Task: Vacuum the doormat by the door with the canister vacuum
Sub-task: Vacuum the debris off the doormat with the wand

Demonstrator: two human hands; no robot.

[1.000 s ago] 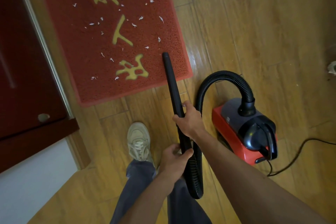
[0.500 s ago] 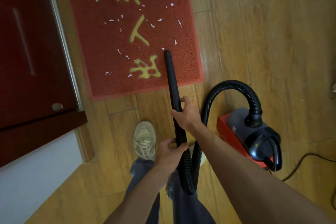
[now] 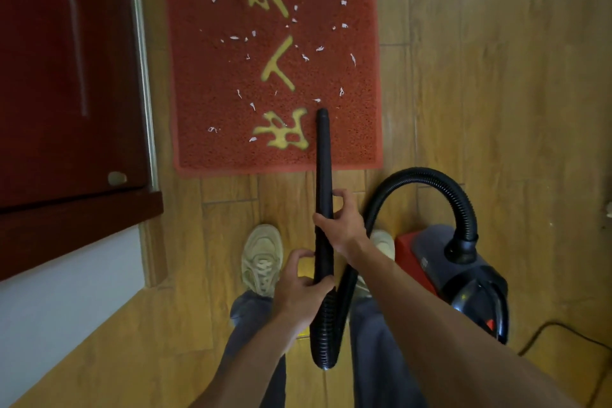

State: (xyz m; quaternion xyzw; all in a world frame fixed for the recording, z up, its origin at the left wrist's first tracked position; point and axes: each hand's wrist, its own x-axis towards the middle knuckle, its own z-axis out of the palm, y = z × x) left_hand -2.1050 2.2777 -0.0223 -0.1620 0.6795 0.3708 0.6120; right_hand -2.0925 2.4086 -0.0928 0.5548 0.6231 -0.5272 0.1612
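A red doormat (image 3: 205,83) with gold characters lies on the wooden floor beside the dark red door (image 3: 66,76). Several white paper scraps (image 3: 318,49) are scattered over it. The black vacuum wand (image 3: 323,175) points away from me, its tip over the mat's near right part. My right hand (image 3: 342,225) grips the wand mid-length. My left hand (image 3: 299,291) holds its lower end where the ribbed hose (image 3: 430,180) joins. The hose arcs right into the red and dark grey canister (image 3: 440,262) standing on the floor at my right.
My two pale sneakers (image 3: 261,258) stand on the floor just short of the mat. A black power cord (image 3: 543,331) trails from the canister at lower right. A white wall and wooden skirting (image 3: 66,291) lie at left below the door frame.
The wand tip has moved forward from the mat's near edge onto the mat. I have stepped closer, and the view has shifted so the mat sits more central.
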